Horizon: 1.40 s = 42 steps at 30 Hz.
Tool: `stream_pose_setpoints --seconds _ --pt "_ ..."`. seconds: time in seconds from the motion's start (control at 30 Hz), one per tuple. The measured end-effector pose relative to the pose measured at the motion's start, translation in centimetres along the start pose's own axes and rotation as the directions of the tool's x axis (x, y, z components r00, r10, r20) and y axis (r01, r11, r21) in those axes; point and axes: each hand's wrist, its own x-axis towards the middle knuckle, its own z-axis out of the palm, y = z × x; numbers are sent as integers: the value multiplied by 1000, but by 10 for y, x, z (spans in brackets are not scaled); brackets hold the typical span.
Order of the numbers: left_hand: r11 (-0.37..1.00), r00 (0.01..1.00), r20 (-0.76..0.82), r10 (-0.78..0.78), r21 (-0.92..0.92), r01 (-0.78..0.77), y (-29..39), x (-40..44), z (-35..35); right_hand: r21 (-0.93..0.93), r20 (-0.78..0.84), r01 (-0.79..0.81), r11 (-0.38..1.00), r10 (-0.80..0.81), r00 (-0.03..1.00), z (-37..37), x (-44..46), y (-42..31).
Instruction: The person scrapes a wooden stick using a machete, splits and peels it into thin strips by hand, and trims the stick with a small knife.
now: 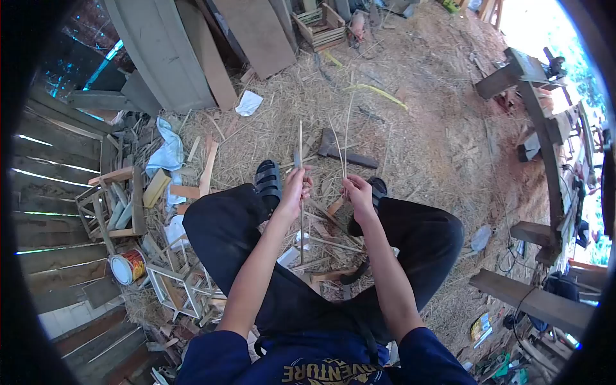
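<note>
My left hand (294, 190) is closed round a thin wooden strip (300, 138) that stands upright in view, its lower end running down between my knees. A grey blade-like piece shows beside the strip just above the fingers. My right hand (358, 194) pinches thin split strips (345, 144), which fan apart and curve away above the fingers. The two hands are apart, each over the littered ground between my legs. Just beyond my right hand a hammer-like tool (350, 154) with a dark handle lies on the straw.
Boards (167, 58) lean at the upper left, near a wooden crate (319, 27). A paint can (127, 267) and a small wooden frame (173, 290) are at the lower left. Wooden beams (526, 298) jut in from the right. Straw and shavings cover the ground.
</note>
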Motion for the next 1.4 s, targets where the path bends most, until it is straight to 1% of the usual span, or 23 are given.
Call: stream_pose_setpoints --seconds 0.07,0.1,0.13,0.2,0.23,0.27,0.37,0.4,0.5,0.53,0.63,0.67,0.77,0.8,0.9,0.93,1.0,1.1,1.17,1.2,1.3,1.4 --pt "1000 999 -27 -30 -9 30 -2 4 -17 -29 14 7 1000 -6 1000 6 24 13" --pt "1000 998 -64 -20 1 20 -4 10 -27 -43 17 13 999 -12 1000 7 36 20" --pt "1000 995 -99 -11 8 12 -7 15 -37 -70 -28 -1 998 -1 1000 9 48 26" --pt "999 987 -159 20 47 -12 -11 24 -48 -219 -98 121 968 -145 985 9 71 41" --pt "999 988 -157 12 48 -5 -13 26 -51 -296 -125 174 939 -218 968 9 80 50" --pt "999 988 -156 5 46 2 -15 28 -54 -528 -224 192 827 -354 908 12 88 61" --pt "998 987 -158 -15 60 25 -15 32 -55 -776 -166 217 592 -523 836 27 87 65" --pt "998 986 -168 -12 66 24 -14 33 -51 -778 -105 273 566 -546 831 32 92 76" --pt "995 978 -209 -8 93 28 -10 40 -55 -800 61 358 481 -530 846 51 107 105" --pt "993 974 -226 9 120 19 -12 41 -60 -751 111 394 530 -487 866 59 114 111" --pt "986 964 -262 33 168 12 -11 37 -74 -687 270 366 628 -247 931 79 141 142" --pt "984 963 -268 34 177 15 -10 36 -76 -698 345 424 577 -248 905 83 151 154" --pt "985 949 -312 44 175 12 -6 39 -76 -752 393 413 514 -153 907 99 168 169" --pt "986 949 -313 50 164 3 -5 39 -75 -782 380 384 491 -112 918 105 175 170" --pt "980 939 -344 23 192 46 -5 40 -73 -865 323 290 409 14 946 119 183 177" --pt "972 954 -298 21 229 50 -8 42 -78 -883 309 282 375 13 951 121 180 181" --pt "972 955 -297 24 231 47 -7 45 -79 -912 286 272 309 2 958 127 179 188" --pt "974 953 -302 -7 212 75 -5 49 -79 -911 321 302 280 24 947 124 179 196" --pt "973 946 -322 -33 206 104 -6 52 -82 -910 310 295 291 5 951 123 178 197" --pt "980 941 -335 -36 173 99 -5 54 -82 -910 301 290 297 -8 954 123 178 194" --pt "979 934 -350 -69 157 131 -5 57 -81 -887 213 149 437 101 972 118 179 190" --pt "972 957 -269 -113 169 162 -3 59 -76 -771 320 375 515 -196 927 104 169 200"
